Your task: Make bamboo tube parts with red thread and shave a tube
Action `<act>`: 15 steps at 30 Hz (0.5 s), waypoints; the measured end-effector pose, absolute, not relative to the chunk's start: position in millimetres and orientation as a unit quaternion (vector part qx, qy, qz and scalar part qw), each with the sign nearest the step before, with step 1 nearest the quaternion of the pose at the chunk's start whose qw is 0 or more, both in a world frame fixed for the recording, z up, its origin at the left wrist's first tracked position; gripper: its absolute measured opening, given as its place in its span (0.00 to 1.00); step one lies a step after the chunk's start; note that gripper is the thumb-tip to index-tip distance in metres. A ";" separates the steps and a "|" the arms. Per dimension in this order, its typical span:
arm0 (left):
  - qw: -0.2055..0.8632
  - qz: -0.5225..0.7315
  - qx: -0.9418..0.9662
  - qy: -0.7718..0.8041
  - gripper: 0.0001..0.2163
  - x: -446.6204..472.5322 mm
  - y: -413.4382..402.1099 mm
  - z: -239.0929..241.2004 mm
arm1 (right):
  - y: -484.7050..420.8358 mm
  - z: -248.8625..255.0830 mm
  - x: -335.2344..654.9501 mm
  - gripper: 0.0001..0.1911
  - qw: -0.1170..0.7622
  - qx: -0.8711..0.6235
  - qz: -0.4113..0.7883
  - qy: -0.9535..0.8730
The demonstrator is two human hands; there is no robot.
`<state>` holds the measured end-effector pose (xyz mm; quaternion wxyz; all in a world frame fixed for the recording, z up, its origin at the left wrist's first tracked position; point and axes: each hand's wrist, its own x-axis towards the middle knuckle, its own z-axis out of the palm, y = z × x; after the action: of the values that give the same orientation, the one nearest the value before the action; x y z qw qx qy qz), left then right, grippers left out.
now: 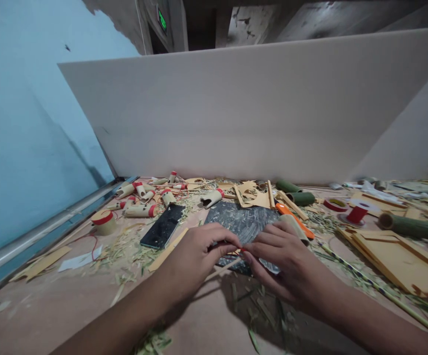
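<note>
Head view: my left hand (212,242) and right hand (282,251) met, fingertips pinching a small red piece (243,250) at the end of a thin stick (226,267), over the near part of the dark board (232,217); overpressing could have snapped the stick, a loose pinch dropped it; the green sign (161,19) was illegible; I read no brands.

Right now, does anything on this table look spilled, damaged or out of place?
Yes: loose shavings litter the tabletop, uncollected. The phone lies at an angle among them, flecks on its dark screen, an odd place for it. The pale tube to its right has a notched end, perhaps cut deliberately.
</note>
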<state>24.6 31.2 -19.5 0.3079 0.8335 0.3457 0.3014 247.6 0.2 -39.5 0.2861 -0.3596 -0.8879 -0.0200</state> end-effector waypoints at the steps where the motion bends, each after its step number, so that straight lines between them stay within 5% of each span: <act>1: 0.315 0.305 0.828 0.350 0.07 25.2 31.1 -19.0 | 0.1 -39.7 247.7 0.15 0.285 -0.360 -0.021 -0.888; 15: 0.512 0.312 0.714 0.362 0.06 25.7 33.4 -24.6 | 2.7 -39.8 247.8 0.16 0.269 -0.367 -0.006 -0.890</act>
<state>25.7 33.4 -24.6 0.5118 0.7142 0.3615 0.3120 247.8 2.7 -39.8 0.2688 -0.3672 -0.8904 -0.0058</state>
